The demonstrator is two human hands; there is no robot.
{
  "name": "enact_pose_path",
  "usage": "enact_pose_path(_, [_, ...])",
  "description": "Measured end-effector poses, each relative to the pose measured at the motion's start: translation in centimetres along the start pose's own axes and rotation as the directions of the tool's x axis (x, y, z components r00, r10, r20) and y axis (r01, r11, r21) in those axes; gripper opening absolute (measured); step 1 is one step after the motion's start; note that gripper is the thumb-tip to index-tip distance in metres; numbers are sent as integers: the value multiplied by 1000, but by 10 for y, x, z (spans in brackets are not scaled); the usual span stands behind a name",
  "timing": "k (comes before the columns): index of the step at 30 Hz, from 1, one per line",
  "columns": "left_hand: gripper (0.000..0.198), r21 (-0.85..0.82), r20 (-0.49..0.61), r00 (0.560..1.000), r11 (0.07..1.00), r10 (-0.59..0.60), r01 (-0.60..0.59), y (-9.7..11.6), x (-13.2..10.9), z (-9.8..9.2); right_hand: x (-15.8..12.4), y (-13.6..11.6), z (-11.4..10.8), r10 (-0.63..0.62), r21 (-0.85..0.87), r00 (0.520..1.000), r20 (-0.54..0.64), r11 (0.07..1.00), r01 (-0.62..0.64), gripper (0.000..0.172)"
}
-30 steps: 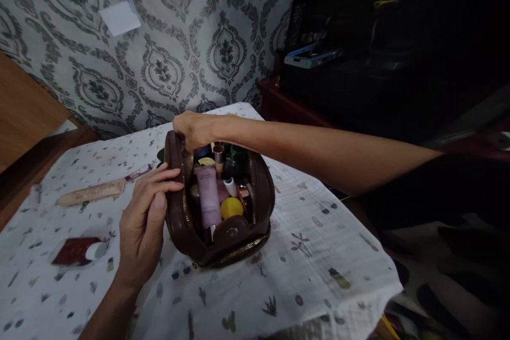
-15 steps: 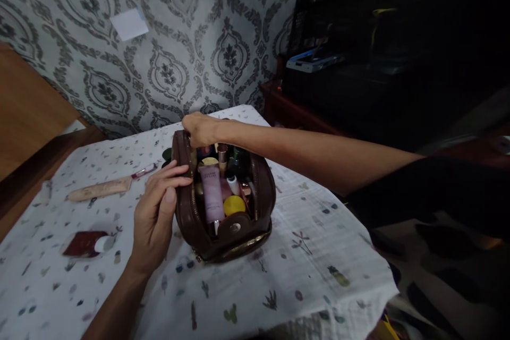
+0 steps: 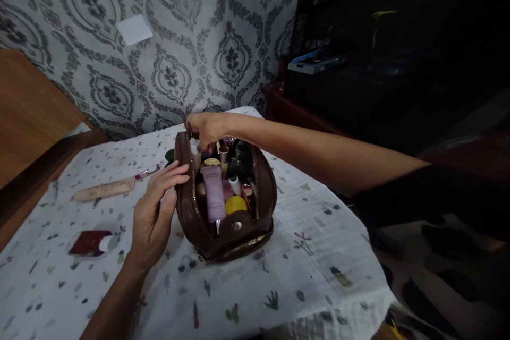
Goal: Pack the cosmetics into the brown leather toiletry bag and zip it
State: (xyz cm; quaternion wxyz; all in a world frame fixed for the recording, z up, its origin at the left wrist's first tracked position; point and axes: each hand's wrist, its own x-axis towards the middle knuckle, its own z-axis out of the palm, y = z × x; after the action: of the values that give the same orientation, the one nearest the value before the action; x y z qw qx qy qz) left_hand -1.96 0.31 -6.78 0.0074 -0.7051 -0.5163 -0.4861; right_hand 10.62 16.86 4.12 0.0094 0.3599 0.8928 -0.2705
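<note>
A brown leather cosmetic bag (image 3: pixel 187 218) stands open on the table, packed with a lilac tube (image 3: pixel 214 193), a yellow-capped jar (image 3: pixel 236 204) and several small bottles. My left hand (image 3: pixel 156 212) rests against the bag's left side, fingers stretched onto its rim. My right hand (image 3: pixel 205 127) reaches across from the right to the bag's far end, fingers pinched on a small pale tube (image 3: pixel 195 147) standing up at the bag's back left corner.
The table wears a white cloth (image 3: pixel 319 255) with small prints. A beige tube (image 3: pixel 104 189) and a thin pink pen-like item (image 3: pixel 147 172) lie at the left, a dark red sachet (image 3: pixel 90 242) nearer. Patterned wall behind; dark furniture at right.
My right hand has shifted slightly right along the bag's far end and now pinches a pale tube that stands higher out of the bag. The left hand stays on the bag's side.
</note>
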Motion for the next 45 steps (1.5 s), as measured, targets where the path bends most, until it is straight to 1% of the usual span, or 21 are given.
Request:
enact_pose_path(3, [25,4,-2,1000,1000,7,-7,-1,0,0,-3,1,-1,-1,2,1000,-22,1000,1,49])
enact_pose_path(7, [26,15,0,1000,1000,20,-20,-2,0,0,-3,5,0,-38,24,998,-57,999,39,56])
enact_pose_path(13, [26,23,11,999,999,33,-33,-3,1,-2,-1,13,-1,-123,-1,991,-56,992,123,56])
enact_pose_path(16, [26,-21,-13,1000,1000,-10,10,-3,-1,0,-6,13,-4,-125,-7,987,-97,992,125,47])
enact_pose_path(18, [27,-75,-64,994,994,-85,80,-6,-1,-1,-11,16,-6,-154,-10,977,-146,988,154,35])
enact_pose_path(20, [30,-80,-127,978,984,-166,157,-15,0,-4,-15,20,-6,-235,-13,944,-231,971,238,22])
enact_pose_path(21, [33,-39,-150,969,980,-197,193,-23,2,-8,-18,23,-6,-278,-10,916,-289,958,287,17])
enact_pose_path(23, [40,129,-164,960,960,-228,250,-45,5,-17,-22,31,-5,-329,16,846,-419,929,369,14])
enact_pose_path(25, [50,329,-130,960,903,-246,276,-73,8,-28,-25,39,-3,-322,66,771,-550,903,425,16])
enact_pose_path(27, [61,490,-95,947,814,-308,314,-102,9,-36,-24,50,0,-278,124,688,-670,872,473,17])
enact_pose_path(29, [67,615,-97,893,679,-440,401,-125,8,-41,-16,64,4,-193,193,609,-770,839,510,17])
enact_pose_path(31, [69,705,-116,834,547,-539,451,-138,5,-39,-3,81,11,-77,279,548,-833,797,535,15])
enact_pose_path(33, [69,768,-106,809,469,-578,436,-145,2,-34,13,101,20,60,379,509,-858,743,552,14])
enact_pose_path(34, [69,792,-87,808,452,-583,411,-147,-1,-31,21,110,25,140,448,514,-846,709,544,15])
enact_pose_path(35, [69,811,-64,807,441,-587,385,-148,-3,-28,28,119,32,225,528,541,-810,681,507,16])
enact_pose_path(36, [70,824,-40,806,436,-591,361,-150,-5,-24,34,128,39,306,601,570,-762,663,447,16])
enact_pose_path(37, [70,833,-18,802,435,-597,342,-152,-6,-22,39,136,47,379,653,583,-719,656,378,15])
enact_pose_path(40, [68,840,40,788,448,-614,306,-156,-8,-19,45,155,72,449,693,593,-669,665,279,13])
enact_pose_path(41, [65,839,53,795,459,-605,293,-156,-7,-20,45,160,80,455,696,598,-660,671,257,13])
enact_pose_path(43, [55,833,56,828,483,-558,269,-153,-4,-25,44,168,94,471,704,614,-633,680,204,13])
enact_pose_path(45, [48,818,-6,866,496,-500,292,-148,0,-33,42,173,103,483,706,631,-607,692,149,14])
